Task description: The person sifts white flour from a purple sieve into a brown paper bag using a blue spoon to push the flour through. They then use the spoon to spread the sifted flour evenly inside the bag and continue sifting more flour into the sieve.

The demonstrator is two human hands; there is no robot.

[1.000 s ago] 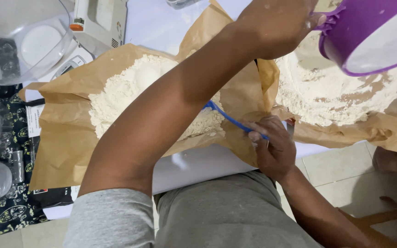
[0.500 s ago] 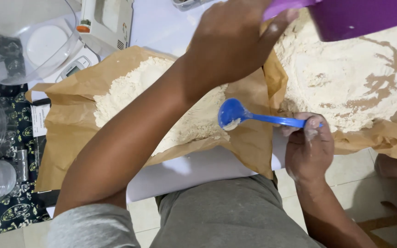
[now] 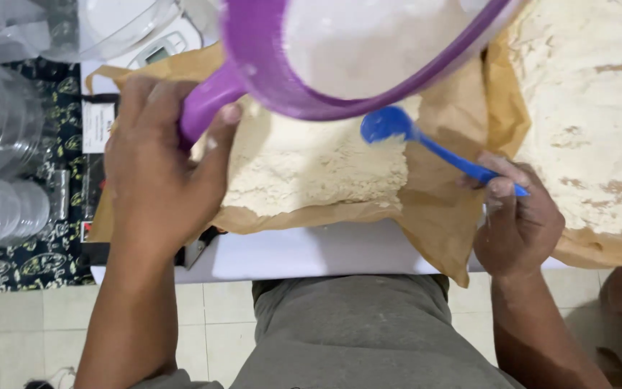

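The purple sieve (image 3: 354, 57) is gripped by its handle in the left hand (image 3: 159, 173) and held over the flour heap (image 3: 311, 169) on brown paper (image 3: 433, 216), catching fall-through; the blue spoon (image 3: 426, 140) is pinched in the right hand (image 3: 516, 223), bowl poised beneath the rim

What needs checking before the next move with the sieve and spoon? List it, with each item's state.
1. Left hand grips the purple sieve by its handle: ok.
2. Sieve hangs over the flour pile on the brown paper: ok.
3. Right hand holds the blue spoon by its handle end: ok.
4. Spoon bowl sits under the sieve rim, above the paper: ok.
5. Spoon bowl loaded with flour: cannot tell.
6. Sieve mesh clear of lumps: cannot tell.
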